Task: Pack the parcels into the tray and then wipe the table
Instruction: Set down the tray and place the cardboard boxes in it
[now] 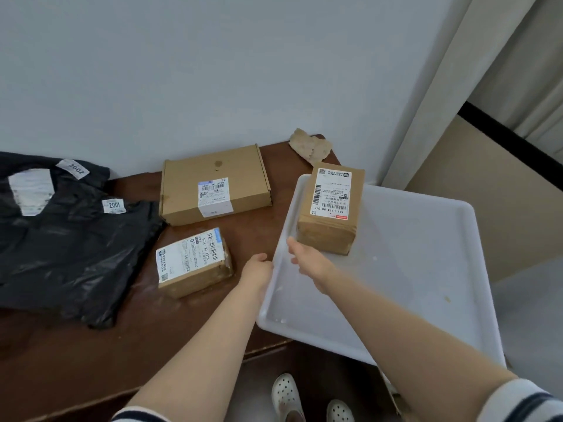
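The white tray is a shallow plastic rectangle with rounded corners, and it overhangs the edge of the brown bench.

- **In the tray:** an upright parcel of brown card with a white barcode label stands in the far-left corner.
- **Left hand:** grip clamped on the tray's left rim.
- **Right hand:** over the tray, just beside the upright parcel, grip apart.
- **Left of the tray:** a small parcel, a flat parcel, and further left the black bag parcels.
- **Behind the tray:** a crumpled beige rag.
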